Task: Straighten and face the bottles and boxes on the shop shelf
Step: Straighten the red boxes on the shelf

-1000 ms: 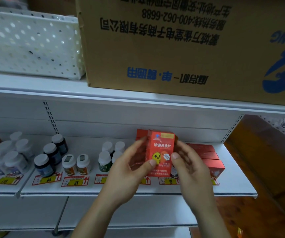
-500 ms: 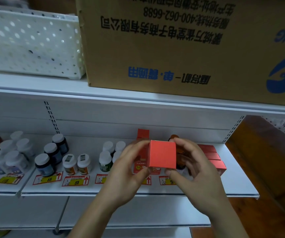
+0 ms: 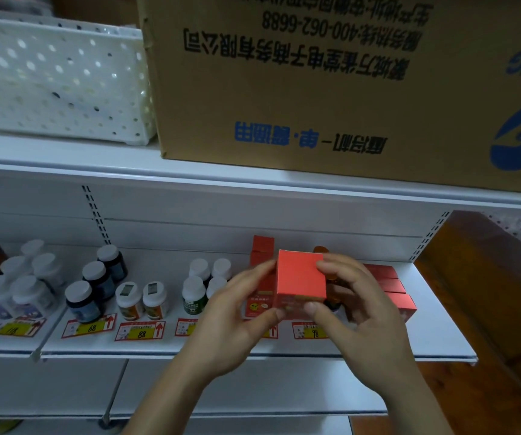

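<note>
We hold a small red box (image 3: 300,274) in both hands just above the front of the white shelf (image 3: 435,346), its plain top panel turned towards us and a strip of its printed face showing below. Our left hand (image 3: 237,321) grips the box's left side, thumb at the lower corner; our right hand (image 3: 356,306) pinches its right side, one fingertip on the top panel and the thumb at the bottom edge. Just left of the box stand more red boxes (image 3: 260,296), right of it a row of flat red boxes (image 3: 392,288). Further left are white-capped bottles (image 3: 194,295) and dark bottles (image 3: 85,298), with price tags (image 3: 141,331) at the shelf's front. Above the box, on the upper shelf, sit a cardboard carton (image 3: 331,89) and a white perforated basket (image 3: 55,80).
</note>
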{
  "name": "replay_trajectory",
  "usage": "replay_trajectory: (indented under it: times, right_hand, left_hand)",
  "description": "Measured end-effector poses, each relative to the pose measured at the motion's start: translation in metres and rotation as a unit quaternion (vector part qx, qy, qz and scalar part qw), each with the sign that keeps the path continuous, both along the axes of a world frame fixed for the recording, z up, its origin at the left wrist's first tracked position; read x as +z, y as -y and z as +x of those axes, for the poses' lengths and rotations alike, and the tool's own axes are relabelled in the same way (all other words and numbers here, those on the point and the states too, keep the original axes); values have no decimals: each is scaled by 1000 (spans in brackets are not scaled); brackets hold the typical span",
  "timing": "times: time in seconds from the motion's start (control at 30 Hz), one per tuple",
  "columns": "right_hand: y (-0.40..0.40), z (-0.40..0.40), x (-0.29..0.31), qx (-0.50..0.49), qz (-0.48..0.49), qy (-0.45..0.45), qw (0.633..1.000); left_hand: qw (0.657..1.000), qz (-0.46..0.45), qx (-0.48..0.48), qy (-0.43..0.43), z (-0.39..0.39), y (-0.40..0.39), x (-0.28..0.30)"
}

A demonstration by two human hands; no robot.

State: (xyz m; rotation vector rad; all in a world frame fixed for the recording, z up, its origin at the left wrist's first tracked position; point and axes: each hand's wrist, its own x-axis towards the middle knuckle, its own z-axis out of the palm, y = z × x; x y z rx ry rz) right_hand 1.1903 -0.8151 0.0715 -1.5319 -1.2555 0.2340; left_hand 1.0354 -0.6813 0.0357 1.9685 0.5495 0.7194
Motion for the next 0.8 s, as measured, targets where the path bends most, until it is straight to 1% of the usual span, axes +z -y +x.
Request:
replay_trajectory:
  times: [0.07,0.13,0.2,0.27,0.37,0.47,0.63,0.7,0.8]
  right_hand:
    - [-1,2,0,-9,2,0,1000]
    - [-4,5,2,-28,-16,-23,999]
    - [-9,9,5,-49,-57,-52,996]
    - [-14,16,7,-54,-106,-58,991]
    - [-20,23,11,-30,-166,-42,985]
    - [-23,27,13,-9,-199,-53,979]
    - [-30,29,7,-24,-223,-66,972]
    - [-32,29,4,-27,-232,-58,971]
    - [-33,25,6,-33,-234,-59,970]
  left_hand:
    - [1000,-26,-16,-6,-1,-2,-1]
    - [997,-71,-40,-14,-2,-2,0]
    - [991,-126,-53,-10,0,1,4]
    - [985,-169,-45,-7,3,3,8]
    - [979,-200,-9,-34,6,5,11]
    - [970,-239,6,-34,7,2,13]
    - [958,-279,50,-40,12,0,16]
    - [954,-292,57,-35,13,-2,14]
    - [954,-289,64,-43,11,-4,12]
